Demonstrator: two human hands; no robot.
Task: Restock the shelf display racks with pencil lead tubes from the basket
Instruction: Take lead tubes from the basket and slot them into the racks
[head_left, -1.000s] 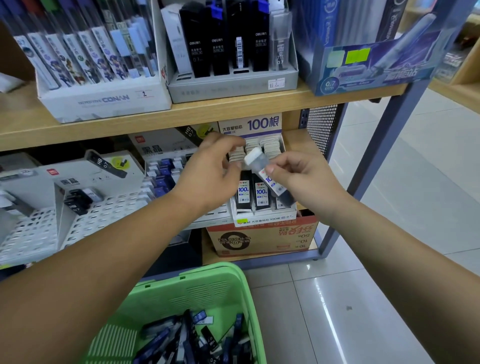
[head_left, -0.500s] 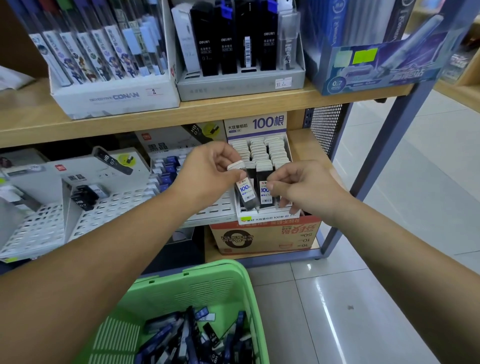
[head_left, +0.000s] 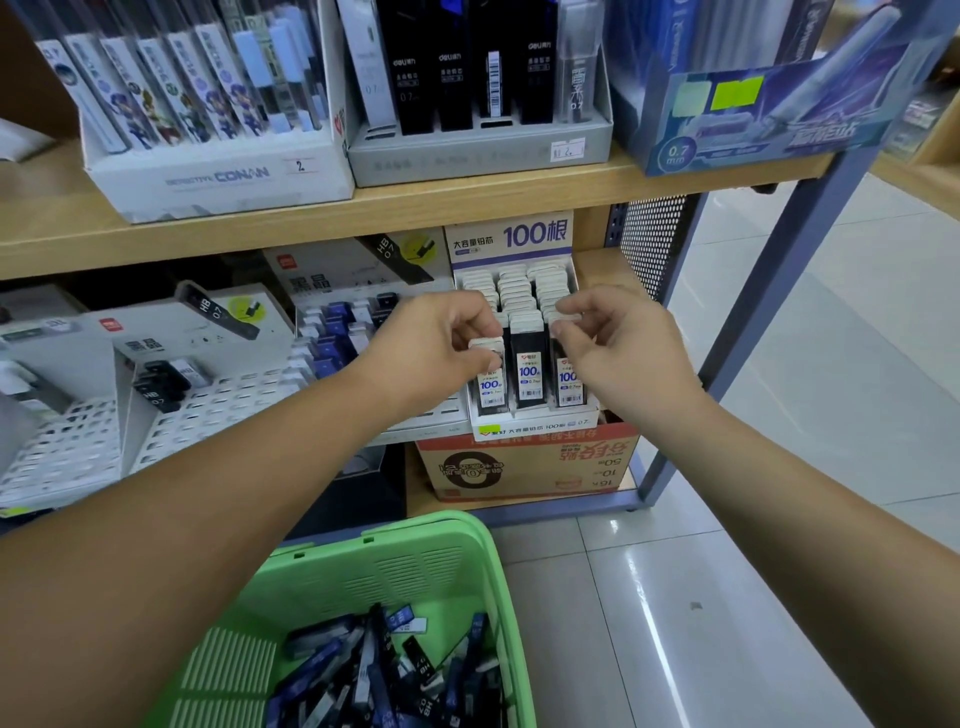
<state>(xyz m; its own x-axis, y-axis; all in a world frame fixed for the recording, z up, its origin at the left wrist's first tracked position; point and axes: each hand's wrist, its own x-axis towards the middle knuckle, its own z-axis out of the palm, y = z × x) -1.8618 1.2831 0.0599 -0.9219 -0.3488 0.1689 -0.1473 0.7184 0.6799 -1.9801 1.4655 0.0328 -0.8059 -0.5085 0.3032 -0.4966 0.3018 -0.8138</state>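
Observation:
The white display rack (head_left: 532, 429) marked "100" stands on the lower shelf, with three columns of black pencil lead tubes with white caps. My left hand (head_left: 436, 348) pinches the white cap of the front left tube (head_left: 489, 382), which stands in the rack. My right hand (head_left: 618, 348) pinches the top of the front right tube (head_left: 569, 382) with thumb and forefinger; its cap is hidden. The front middle tube (head_left: 529, 364) stands untouched between them. Below, the green basket (head_left: 415, 535) holds several loose lead tubes (head_left: 384, 670).
Left of the rack are white slotted racks (head_left: 218, 410) holding few tubes, and a rack of blue tubes (head_left: 337, 338). An orange carton (head_left: 524, 467) sits under the rack. The upper shelf (head_left: 415, 208) carries pen boxes. A blue-grey shelf post (head_left: 727, 358) and tiled floor lie to the right.
A second ago my right hand held a tube in the air before the rack. That tube now stands in the front row, and both hands have come to the front tubes' caps.

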